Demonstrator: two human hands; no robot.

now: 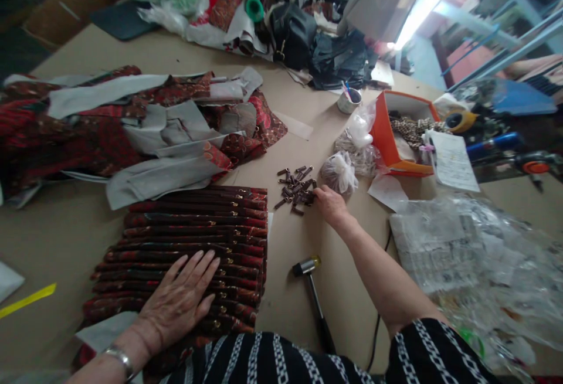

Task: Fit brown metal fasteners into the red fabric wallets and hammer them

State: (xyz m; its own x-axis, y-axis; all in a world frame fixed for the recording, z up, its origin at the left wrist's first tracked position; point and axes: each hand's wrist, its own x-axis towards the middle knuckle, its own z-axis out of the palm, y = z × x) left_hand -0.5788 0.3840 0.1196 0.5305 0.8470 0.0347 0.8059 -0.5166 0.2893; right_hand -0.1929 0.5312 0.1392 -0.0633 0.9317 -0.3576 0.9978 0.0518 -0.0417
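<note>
the left hand point(178, 302) lies flat and open, fingers spread, on a stack of long dark red patterned fabric straps point(193, 237) laid side by side in front of the person. the right hand point(329, 203) reaches forward to a small scatter of dark metal strap ends point(295, 187) on the tan table top point(308, 308); its fingertips curl into the near edge of the pile, though whether they already pinch a piece i cannot tell. to do this well, it seems best to pick one piece cleanly and keep the palm pressing so the straps stay aligned. the straps look soft and woven with glinting fittings, the metal pieces hard and tube-like. a black-handled hammer with a metal head point(313, 290) lies just beside the stack, between the arms.
</note>
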